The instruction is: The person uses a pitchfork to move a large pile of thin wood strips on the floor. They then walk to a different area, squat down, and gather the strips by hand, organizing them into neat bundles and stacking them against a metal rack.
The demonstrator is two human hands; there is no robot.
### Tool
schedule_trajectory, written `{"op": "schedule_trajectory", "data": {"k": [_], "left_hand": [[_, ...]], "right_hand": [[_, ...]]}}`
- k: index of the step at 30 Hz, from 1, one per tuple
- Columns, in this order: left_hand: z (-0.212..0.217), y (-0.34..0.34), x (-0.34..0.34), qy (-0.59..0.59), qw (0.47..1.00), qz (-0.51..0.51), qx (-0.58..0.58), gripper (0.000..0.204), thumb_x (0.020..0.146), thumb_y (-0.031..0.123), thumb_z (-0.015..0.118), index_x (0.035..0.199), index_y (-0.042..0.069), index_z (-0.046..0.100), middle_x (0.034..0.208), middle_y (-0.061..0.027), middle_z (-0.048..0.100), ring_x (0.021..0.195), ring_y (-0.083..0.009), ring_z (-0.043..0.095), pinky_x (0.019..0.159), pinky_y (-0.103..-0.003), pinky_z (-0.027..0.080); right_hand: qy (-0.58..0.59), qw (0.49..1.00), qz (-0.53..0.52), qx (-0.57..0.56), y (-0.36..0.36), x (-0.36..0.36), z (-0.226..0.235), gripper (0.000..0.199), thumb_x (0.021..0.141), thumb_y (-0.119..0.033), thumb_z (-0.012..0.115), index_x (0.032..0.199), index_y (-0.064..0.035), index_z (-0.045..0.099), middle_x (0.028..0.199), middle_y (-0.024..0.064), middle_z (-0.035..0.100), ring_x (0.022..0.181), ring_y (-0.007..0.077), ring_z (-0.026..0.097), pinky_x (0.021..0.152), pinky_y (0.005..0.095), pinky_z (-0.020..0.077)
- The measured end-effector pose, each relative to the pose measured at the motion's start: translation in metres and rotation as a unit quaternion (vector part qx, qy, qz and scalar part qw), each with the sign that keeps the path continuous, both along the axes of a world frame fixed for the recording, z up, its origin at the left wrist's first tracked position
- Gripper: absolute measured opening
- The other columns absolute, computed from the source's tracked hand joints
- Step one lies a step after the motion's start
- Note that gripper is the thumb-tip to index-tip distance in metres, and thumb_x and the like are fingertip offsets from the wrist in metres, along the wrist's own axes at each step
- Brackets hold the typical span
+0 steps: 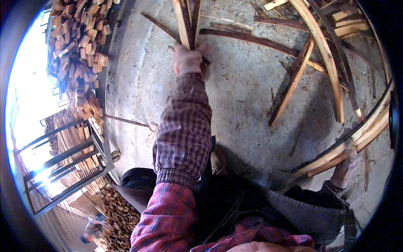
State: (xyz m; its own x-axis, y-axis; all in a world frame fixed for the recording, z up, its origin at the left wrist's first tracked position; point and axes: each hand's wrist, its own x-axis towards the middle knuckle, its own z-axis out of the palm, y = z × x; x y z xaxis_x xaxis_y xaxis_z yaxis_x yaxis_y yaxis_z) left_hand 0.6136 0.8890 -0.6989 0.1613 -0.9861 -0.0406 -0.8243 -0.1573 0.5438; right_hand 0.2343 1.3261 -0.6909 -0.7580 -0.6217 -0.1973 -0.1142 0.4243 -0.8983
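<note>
My left arm, in a checked sleeve cover over a red plaid sleeve, reaches far forward. Its gloved left hand (189,60) is closed round the near ends of several rough wooden strips (183,23), some pale, some with dark bark. Out at the right, my right hand (351,152), in a pale glove and smeared by motion, lies across long bark-edged strips (327,163) and appears closed round them. Its fingers do not show clearly. Under the left hand, a thin dark stick (159,27) points away on the floor.
Loose bark-edged offcuts (294,86) and a long pale curved strip (325,50) lie on the concrete floor (239,92) at the right. Stacked cut wood (84,38) rises at the far left. Nearer stands a metal frame cart (63,161), with another person (94,227) beyond it.
</note>
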Motion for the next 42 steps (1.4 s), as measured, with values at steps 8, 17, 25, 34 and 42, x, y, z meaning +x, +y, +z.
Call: {"op": "schedule_trajectory", "data": {"k": [8,17,25,34,42], "left_hand": [[-0.009,-0.027,-0.028,-0.147,0.983,0.02,0.109,0.04,0.069,0.033,0.066,0.096,0.005,0.054,0.084,-0.009,0.064,0.079,-0.0264,0.061,0.064,-0.033,0.049],[-0.01,0.042,-0.035,0.394,0.902,0.091,0.152,0.045,0.058,0.01,0.069,0.098,0.0,0.05,0.084,-0.0112,0.059,0.07,-0.0205,0.059,0.058,-0.034,0.049],[0.017,0.212,-0.069,0.372,0.913,0.004,0.166,0.041,0.068,0.012,0.067,0.104,0.001,0.05,0.083,-0.0098,0.063,0.071,-0.0186,0.061,0.062,-0.029,0.048],[-0.012,0.246,-0.095,0.56,0.813,0.114,0.115,0.03,0.076,0.008,0.063,0.101,0.001,0.047,0.075,-0.0054,0.059,0.065,-0.0168,0.059,0.051,-0.028,0.048],[-0.025,0.25,-0.091,0.604,0.754,0.23,0.116,0.044,0.07,0.016,0.073,0.105,0.0,0.051,0.08,-0.007,0.061,0.067,-0.0184,0.059,0.058,-0.031,0.05]], "right_hand": [[0.009,0.994,0.111,0.001,-0.016,0.008,-0.001,0.038,0.091,-0.025,0.038,0.102,0.0033,0.06,0.1,0.01,0.062,0.092,0.019,0.057,0.081,0.0298,0.0449],[-0.209,0.973,-0.053,-0.086,0.002,-0.002,-0.02,0.037,0.08,-0.011,0.059,0.113,0.0032,0.053,0.101,0.0092,0.06,0.09,0.0184,0.057,0.083,0.0285,0.0459],[-0.167,0.984,-0.063,-0.022,-0.008,0.007,0.0,0.026,0.078,-0.013,0.063,0.099,0.0026,0.062,0.096,0.0109,0.06,0.084,0.0176,0.057,0.076,0.0274,0.0468],[-0.105,0.991,0.044,0.074,-0.067,0.04,0.067,0.045,0.066,-0.016,0.073,0.105,0.0009,0.057,0.085,0.0099,0.062,0.072,0.018,0.059,0.066,0.0299,0.0486],[0.082,0.9,0.404,0.14,-0.194,0.07,0.08,0.059,0.066,-0.033,0.07,0.112,-0.001,0.053,0.094,0.0183,0.063,0.085,0.0273,0.062,0.078,0.0355,0.0498]]}}
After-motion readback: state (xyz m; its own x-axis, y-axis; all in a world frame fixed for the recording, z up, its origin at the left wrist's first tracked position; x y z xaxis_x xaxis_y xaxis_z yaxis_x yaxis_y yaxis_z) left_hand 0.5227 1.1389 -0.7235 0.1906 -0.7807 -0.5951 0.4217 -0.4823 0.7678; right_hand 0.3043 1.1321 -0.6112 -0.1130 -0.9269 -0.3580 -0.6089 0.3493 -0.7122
